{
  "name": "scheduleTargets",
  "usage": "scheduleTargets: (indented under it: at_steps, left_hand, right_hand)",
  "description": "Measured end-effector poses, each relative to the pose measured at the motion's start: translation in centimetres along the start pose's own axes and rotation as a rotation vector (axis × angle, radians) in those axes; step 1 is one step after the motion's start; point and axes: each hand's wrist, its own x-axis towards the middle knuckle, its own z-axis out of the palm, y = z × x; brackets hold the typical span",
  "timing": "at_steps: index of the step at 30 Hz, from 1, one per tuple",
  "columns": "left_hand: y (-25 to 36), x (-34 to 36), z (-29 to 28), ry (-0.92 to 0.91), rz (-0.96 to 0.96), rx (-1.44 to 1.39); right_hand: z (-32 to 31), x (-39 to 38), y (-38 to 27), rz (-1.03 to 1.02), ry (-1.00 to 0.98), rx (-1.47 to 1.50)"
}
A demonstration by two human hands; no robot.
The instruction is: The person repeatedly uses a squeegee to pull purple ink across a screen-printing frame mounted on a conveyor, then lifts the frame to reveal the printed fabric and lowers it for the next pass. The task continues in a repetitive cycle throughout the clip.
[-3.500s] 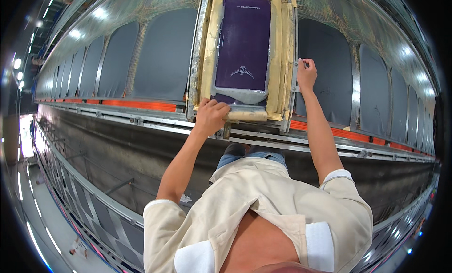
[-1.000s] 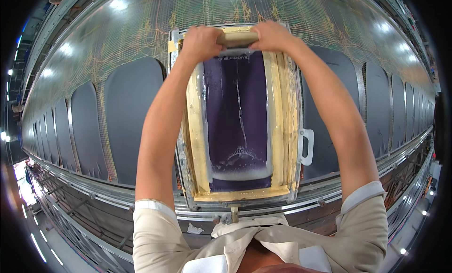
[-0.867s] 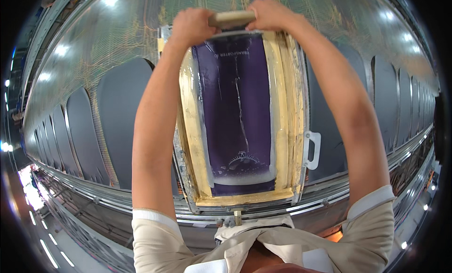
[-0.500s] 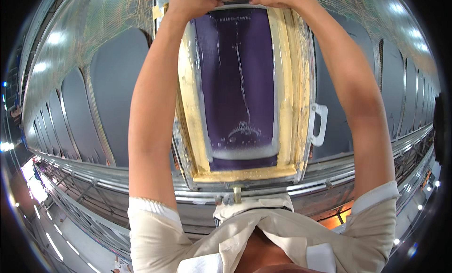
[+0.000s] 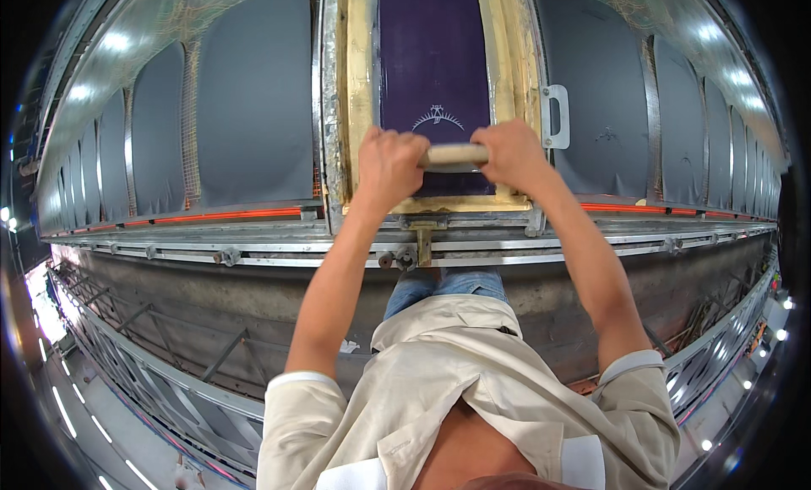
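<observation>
Both hands (image 5: 392,166) (image 5: 512,155) clenched, arms (image 5: 328,291) held forward

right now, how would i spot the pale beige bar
Find the tall grey metal frame with yellow inner borders and a dark purple panel. Toward its near end, the left hand and the right hand grip the pale beige rounded bar. Unlike the white looped handle on the frame's right, it is straight.

Beyond a metal framework (image 5: 182,378), pale grey floor (image 5: 127,431), white light strips (image 5: 63,412), a bright opening (image 5: 46,306)
</observation>
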Motion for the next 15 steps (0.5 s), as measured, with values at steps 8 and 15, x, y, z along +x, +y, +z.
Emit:
scheduleTargets:
  at_steps: [8,15]
  left_hand:
    - [1.5,-2.3,-1.6,-0.017,0.0,0.046]
    - [1.1,-2.2,-2.0,-0.072,0.014,0.032]
  right_hand:
    - [-2.6,-0.3,5.1,0.341,0.741,0.087]
    - [3.1,0.1,14.0,0.73,0.771,0.345]
